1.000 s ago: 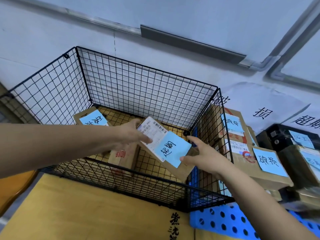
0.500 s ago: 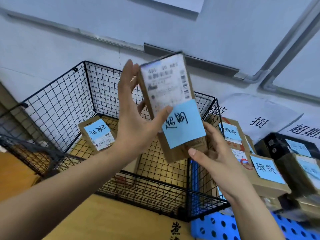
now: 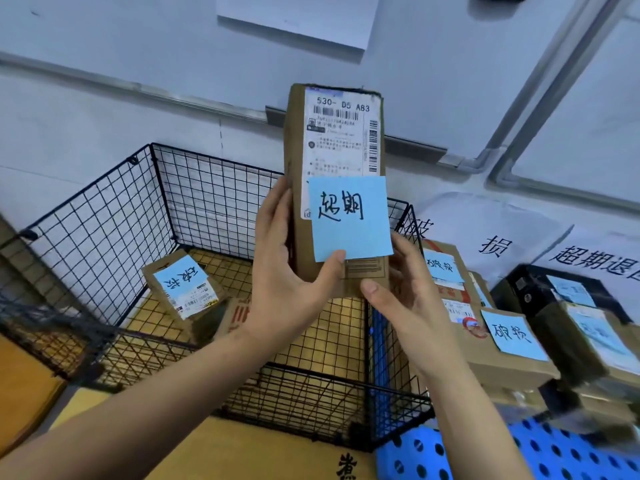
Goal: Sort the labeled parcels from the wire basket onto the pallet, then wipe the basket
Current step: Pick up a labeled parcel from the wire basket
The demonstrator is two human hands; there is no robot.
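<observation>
I hold a tall brown parcel upright above the black wire basket. It carries a white shipping label and a blue note with handwriting. My left hand grips its lower left side, thumb on the note's bottom edge. My right hand holds the lower right corner from behind and below. Two more parcels lie in the basket: one with a blue note at the back left and a box with red print beside it. The blue perforated pallet shows at the bottom right.
Several brown parcels with blue notes are stacked on the pallet right of the basket, and a black box sits behind them. White paper signs with characters hang on the wall. Flat cardboard lies under the basket.
Both hands lifted the parcel out of the basket and turned it upright, label facing me. It now stands higher and straighter than half a second ago.
</observation>
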